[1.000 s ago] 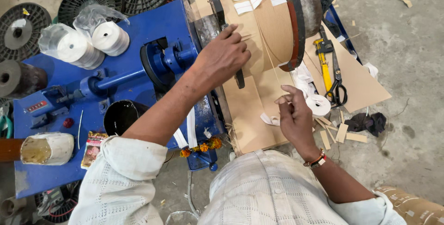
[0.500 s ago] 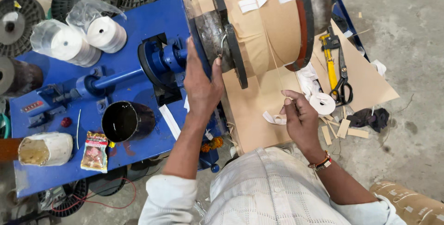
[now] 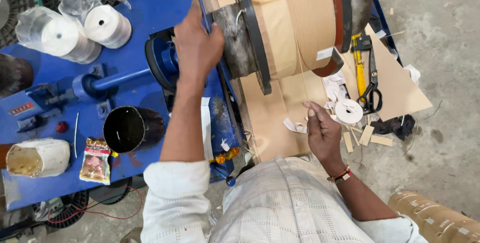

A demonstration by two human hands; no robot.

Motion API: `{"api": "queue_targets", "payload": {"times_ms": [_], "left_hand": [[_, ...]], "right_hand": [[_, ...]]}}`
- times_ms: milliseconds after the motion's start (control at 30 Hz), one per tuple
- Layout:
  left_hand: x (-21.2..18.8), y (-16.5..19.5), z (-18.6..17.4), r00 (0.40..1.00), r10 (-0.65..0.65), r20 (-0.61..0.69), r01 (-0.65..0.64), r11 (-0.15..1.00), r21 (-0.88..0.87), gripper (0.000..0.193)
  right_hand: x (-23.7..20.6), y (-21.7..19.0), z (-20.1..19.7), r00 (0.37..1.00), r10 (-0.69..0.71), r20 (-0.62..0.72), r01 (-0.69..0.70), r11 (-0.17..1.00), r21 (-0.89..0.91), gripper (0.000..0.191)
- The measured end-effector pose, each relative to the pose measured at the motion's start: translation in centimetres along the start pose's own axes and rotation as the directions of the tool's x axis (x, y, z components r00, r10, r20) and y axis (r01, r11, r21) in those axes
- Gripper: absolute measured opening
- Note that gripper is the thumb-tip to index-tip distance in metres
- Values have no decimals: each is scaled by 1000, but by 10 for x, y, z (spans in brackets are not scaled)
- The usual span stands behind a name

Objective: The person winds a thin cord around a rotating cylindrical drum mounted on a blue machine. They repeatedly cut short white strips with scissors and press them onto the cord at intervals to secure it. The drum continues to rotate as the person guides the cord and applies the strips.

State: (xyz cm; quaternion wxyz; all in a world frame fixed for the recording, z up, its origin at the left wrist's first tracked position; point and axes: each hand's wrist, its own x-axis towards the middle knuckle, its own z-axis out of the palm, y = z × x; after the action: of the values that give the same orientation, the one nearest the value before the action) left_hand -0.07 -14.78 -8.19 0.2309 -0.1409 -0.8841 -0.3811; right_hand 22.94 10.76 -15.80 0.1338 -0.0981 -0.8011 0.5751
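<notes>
Two hands at the winding coil.
Left hand [image 3: 196, 48] lies flat, fingers together, against the grey flange [image 3: 240, 38]; right hand [image 3: 322, 133] fingers pinch a thin wire [image 3: 301, 73].

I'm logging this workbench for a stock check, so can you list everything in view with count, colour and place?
wound coil: one, tan, on the winding machine's spindle, top centre
metal flanges: two, dark, one at each end of the coil
blue machine table: one, blue, left half
white tape rolls: two, white, in clear wrap, top left
black cup: one, black, on the blue table
small sachet: one, red and yellow, beside the cup
wrapped bundle: one, off-white, lower left
cardboard sheet: one, tan, under the coil
small tape roll: one, white, on the cardboard
scissors: one, black, right of the coil
left hand: on the machine beside the left flange
right hand: fingers pinching a thin strand running up to the coil
</notes>
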Motion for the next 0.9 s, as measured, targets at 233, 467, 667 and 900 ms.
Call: {"api": "queue_targets", "payload": {"times_ms": [233,467,667,900], "left_hand": [[1,46,-1,972,-224,-75,219,973,-67,41],[-100,53,6,969,160,-186,-154,987,46,57],[-58,52,-13,998,19,-52,-21,999,-48,57],[37,34,-15,998,2,-68,8,988,156,27]], "right_hand": [[18,-3,2,999,-46,15,46,999,-1,25],[28,-8,3,999,0,47,-3,999,52,24],[21,-4,3,999,-44,25,44,999,9,25],[16,3,4,999,-18,35,19,1000,-22,24]]}}
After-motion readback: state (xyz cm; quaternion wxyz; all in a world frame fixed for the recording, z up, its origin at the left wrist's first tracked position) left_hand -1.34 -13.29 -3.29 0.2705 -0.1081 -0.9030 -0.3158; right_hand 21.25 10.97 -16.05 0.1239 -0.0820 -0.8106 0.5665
